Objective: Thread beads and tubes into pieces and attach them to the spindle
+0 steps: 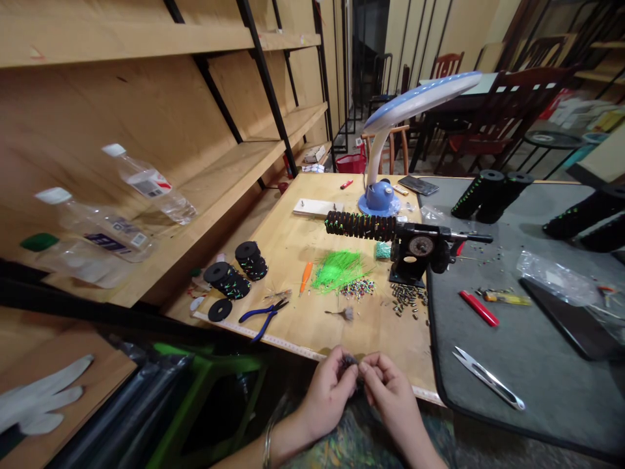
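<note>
Near the table's front edge, my left hand (328, 391) is closed on a small dark, tangled bundle (349, 360). Right beside it, my right hand (390, 394) pinches at the bundle's edge; whatever is between those fingertips is too small to make out. Just beyond the hands lies a greyish tuft with a thin stem (346, 314). Farther out are a pile of multicoloured beads (358, 288), a heap of bright green strands (339, 270) and many small metal cylinders (409, 298). An orange-handled tool (306, 276) lies left of the strands.
A black winding device (415, 247) carries ringed foam spools. Blue-handled pliers (263, 318) and black foam spools (227, 280) lie at left. A blue lamp (378, 198) stands behind. Thread snips (489, 379) and a red-handled item (479, 308) rest on the grey mat (469, 352).
</note>
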`<state>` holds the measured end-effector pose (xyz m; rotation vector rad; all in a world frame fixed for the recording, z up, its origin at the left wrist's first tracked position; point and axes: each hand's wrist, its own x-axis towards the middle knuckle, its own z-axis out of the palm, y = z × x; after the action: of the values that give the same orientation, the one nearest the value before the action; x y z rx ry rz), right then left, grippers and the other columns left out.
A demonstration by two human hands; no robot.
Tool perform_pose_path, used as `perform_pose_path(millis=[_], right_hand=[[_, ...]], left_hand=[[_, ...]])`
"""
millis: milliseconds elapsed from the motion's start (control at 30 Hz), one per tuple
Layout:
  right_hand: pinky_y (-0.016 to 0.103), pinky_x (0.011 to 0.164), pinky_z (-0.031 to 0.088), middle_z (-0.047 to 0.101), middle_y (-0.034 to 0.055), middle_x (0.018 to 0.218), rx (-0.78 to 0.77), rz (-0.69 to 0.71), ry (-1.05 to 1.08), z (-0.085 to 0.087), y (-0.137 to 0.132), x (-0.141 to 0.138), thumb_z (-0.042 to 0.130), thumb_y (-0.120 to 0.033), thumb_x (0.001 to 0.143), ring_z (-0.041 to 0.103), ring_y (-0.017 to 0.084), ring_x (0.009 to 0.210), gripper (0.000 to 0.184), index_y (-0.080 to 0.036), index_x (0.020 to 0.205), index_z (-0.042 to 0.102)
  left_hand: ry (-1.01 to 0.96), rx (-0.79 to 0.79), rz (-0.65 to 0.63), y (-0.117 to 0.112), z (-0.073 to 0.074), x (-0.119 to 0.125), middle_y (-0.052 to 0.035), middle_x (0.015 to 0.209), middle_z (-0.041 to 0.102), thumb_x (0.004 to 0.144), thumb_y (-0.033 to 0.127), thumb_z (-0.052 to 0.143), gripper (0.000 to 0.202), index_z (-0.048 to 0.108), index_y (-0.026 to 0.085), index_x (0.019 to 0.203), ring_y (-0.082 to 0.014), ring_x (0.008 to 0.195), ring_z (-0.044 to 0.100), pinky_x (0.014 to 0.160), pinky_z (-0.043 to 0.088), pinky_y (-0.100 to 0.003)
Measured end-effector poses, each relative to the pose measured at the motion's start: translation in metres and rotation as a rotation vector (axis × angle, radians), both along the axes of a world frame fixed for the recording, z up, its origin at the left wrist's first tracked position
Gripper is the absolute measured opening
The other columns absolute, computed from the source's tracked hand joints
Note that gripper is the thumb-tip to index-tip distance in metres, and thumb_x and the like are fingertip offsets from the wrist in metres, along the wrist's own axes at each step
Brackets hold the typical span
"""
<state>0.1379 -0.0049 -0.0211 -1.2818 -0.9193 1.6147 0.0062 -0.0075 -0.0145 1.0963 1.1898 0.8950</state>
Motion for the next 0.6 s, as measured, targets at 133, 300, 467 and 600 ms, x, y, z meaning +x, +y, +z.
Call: perform_pose_path(millis=[133, 300, 467, 600], right_hand=[[0.019, 0.04, 0.02, 0.039, -0.0111, 0.04, -0.008, 0.023, 0.015, -0.0013, 0.0003, 0.0009, 0.068, -0.065, 0.068, 0.031, 0.007, 0.037, 0.05, -0.017, 0.078, 0.059], [0.019, 0.04, 0.019, 0.039, -0.0113, 0.038, -0.024, -0.021, 0.025, -0.0009, 0.0024, 0.0033, 0.067, -0.067, 0.067, 0.028, 0.006, 0.036, 0.051, -0.018, 0.072, 0.055], [0.019, 0.04, 0.016, 0.037, -0.0125, 0.035, -0.052, -0.064, 0.055, 0.0012, 0.0058, 0.008, 0.067, -0.069, 0.065, 0.024, 0.005, 0.035, 0.053, -0.019, 0.069, 0.051], [0.019, 0.04, 0.016, 0.038, -0.0124, 0.035, -0.052, -0.072, 0.06, 0.002, 0.0052, 0.0093, 0.067, -0.068, 0.066, 0.024, 0.005, 0.035, 0.051, -0.02, 0.069, 0.05]], left_hand=[[0.046, 0.031, -0.012, 0.0001, -0.0012, -0.0007, 0.0052, 0.064, 0.044, 0.087, 0.038, 0.052, 0.022, 0.048, 0.018, 0.08, -0.0107, 0.058, 0.041, 0.057, 0.036, -0.023], [-0.007, 0.01, -0.056, -0.0024, -0.0028, 0.0, 0.0071, 0.059, 0.042, 0.088, 0.04, 0.05, 0.023, 0.046, 0.018, 0.08, -0.0098, 0.054, 0.038, 0.054, 0.033, -0.023], [-0.081, -0.055, -0.051, -0.0027, -0.0018, 0.0005, 0.0082, 0.058, 0.041, 0.084, 0.041, 0.055, 0.025, 0.044, 0.019, 0.08, -0.0089, 0.051, 0.039, 0.052, 0.031, -0.022], [-0.101, -0.086, -0.071, -0.0003, 0.0038, 0.0011, 0.0084, 0.055, 0.042, 0.082, 0.038, 0.057, 0.023, 0.044, 0.019, 0.079, -0.0088, 0.05, 0.039, 0.052, 0.03, -0.022]])
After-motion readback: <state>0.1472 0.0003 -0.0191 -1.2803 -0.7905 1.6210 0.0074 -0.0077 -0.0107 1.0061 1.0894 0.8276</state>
